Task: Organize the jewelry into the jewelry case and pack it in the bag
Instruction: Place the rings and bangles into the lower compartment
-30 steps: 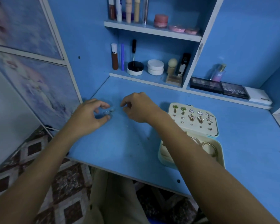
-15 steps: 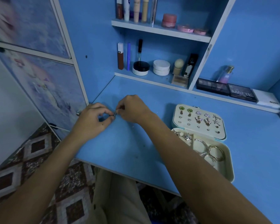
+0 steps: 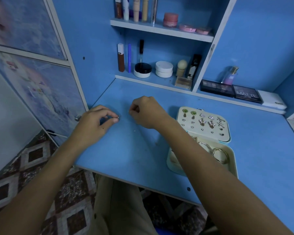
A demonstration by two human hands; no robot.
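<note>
The left hand [image 3: 95, 122] pinches a small ring [image 3: 118, 116] in a narrow grip; the open jewelry case [image 3: 227, 138], at its three o'clock, lies nearer the right hand [image 3: 147, 112], whose curled fingers may pinch something too small to tell.

Blue desk [image 3: 126, 150], cream jewelry case [image 3: 227, 138] with green earrings [image 3: 189, 112], brown diamond-patterned floor [image 3: 32, 175].

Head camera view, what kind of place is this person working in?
Most likely a dressing or vanity nook in a home. Cosmetic tubes and jars line the blue shelves, eyeshadow palettes lie on the ledge, and an open jewelry case sits on the blue desk.
</note>
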